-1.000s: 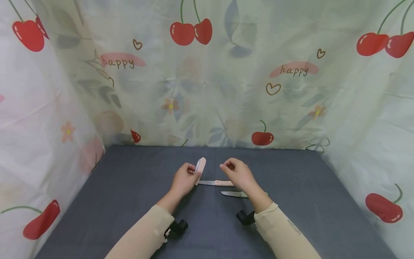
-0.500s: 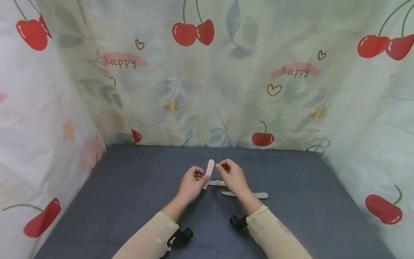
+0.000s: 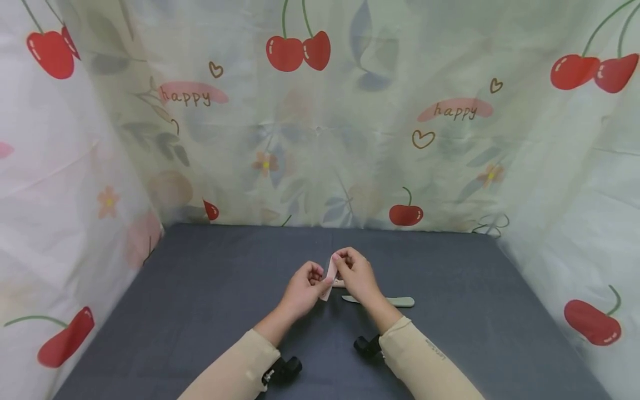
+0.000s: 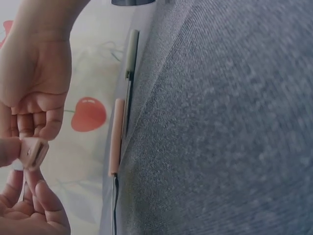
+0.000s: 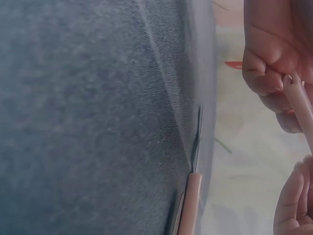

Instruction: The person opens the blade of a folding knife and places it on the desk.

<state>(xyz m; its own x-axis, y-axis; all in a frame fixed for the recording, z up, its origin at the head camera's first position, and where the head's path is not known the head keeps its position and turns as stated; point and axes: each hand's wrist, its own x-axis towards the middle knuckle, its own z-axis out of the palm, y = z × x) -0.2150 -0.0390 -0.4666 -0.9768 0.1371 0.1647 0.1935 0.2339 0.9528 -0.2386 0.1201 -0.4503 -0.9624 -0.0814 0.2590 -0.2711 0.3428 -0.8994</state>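
Observation:
A pink folding knife (image 3: pixel 331 271) is held between my two hands above the table, tilted, with no blade standing out from it. My left hand (image 3: pixel 300 290) pinches its lower end, thumb against the handle. At the upper end my right hand (image 3: pixel 358 276) pinches it with thumb and fingertips. The slotted end of the handle (image 4: pixel 33 152) faces the left wrist camera. Below the hands a second pink knife (image 4: pixel 116 137) lies unfolded on the table, mostly covered by the hands in the head view. Nearer to me lies an unfolded green knife (image 3: pixel 403 301), partly behind the right wrist.
A dark grey cloth (image 3: pixel 210 311) covers the table. Hanging sheets printed with cherries (image 3: pixel 298 53) enclose the back and both sides. Black wrist cameras (image 3: pixel 367 345) sit below both forearms.
My left hand has brought the folded pink knife rightwards and slightly towards me. My right hand has come left a little and now grips the knife's upper end.

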